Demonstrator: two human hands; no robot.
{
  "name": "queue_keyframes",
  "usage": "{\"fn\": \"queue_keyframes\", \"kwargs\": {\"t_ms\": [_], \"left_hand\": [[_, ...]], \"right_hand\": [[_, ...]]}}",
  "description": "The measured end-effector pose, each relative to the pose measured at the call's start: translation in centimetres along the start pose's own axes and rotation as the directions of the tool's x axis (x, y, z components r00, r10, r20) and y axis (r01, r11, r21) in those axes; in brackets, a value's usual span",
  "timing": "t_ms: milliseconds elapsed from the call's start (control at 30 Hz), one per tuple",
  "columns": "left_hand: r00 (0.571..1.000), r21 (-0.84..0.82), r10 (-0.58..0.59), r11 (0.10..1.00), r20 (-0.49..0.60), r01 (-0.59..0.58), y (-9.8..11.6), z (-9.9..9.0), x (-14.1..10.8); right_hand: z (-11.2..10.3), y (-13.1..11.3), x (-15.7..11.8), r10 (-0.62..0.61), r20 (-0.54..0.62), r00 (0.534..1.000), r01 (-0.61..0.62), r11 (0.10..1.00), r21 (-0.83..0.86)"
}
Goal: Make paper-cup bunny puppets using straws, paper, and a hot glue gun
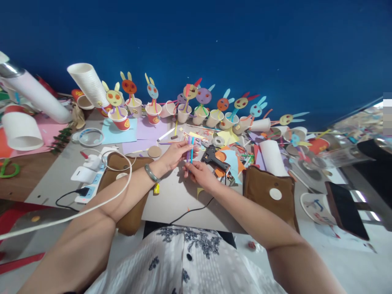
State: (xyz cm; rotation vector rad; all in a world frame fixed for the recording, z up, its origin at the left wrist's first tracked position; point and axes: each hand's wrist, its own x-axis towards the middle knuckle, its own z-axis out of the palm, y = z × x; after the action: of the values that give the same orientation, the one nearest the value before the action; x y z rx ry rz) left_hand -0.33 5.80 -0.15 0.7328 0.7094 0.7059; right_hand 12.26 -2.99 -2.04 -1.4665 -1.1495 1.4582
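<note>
In the middle of the head view, my left hand (177, 154) pinches the upper part of a thin blue strip (192, 152) and a purple strip (188, 152), held upright side by side. My right hand (199, 173) closes its fingers on their lower ends. Whether they are paper or sticks I cannot tell. A black glue gun (215, 159) lies on the table just right of my hands. Behind my hands are small paper scraps, a roll of tape (218, 141) and a white pen (165, 134).
Paper cups with rabbit-faced figures (152, 90) line the blue wall. A stack of white cups (88, 81) leans at the left. A power strip (92, 185) and white cable lie by my left arm. Brown pads (269, 183) flank the grey board; a phone (346, 210) stands at right.
</note>
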Motion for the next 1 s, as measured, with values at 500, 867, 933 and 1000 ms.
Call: {"fn": "queue_keyframes", "kwargs": {"t_ms": [500, 867, 933, 1000], "left_hand": [[1.0, 0.064, 0.023, 0.998, 0.011, -0.024, -0.2, -0.6, 0.2], [0.996, 0.133, 0.067, 0.988, 0.054, -0.073, 0.1, -0.7, 0.0], [0.995, 0.133, 0.067, 0.988, 0.072, -0.076, -0.1, -0.7, 0.0], [0.994, 0.132, 0.064, 0.988, 0.086, -0.075, -0.2, -0.8, 0.1]], "right_hand": [[-3.3, -1.9, -2.0, 0.147, 0.179, 0.973, -0.146, 0.989, -0.024], [-2.9, -1.9, -1.3, 0.104, 0.188, 0.977, -0.114, 0.992, 0.046], [-2.9, -1.7, -1.2, 0.119, 0.16, 0.98, -0.136, 0.986, 0.096], [-2.9, -1.5, -1.1, 0.136, 0.145, 0.98, -0.154, 0.981, 0.118]]}}
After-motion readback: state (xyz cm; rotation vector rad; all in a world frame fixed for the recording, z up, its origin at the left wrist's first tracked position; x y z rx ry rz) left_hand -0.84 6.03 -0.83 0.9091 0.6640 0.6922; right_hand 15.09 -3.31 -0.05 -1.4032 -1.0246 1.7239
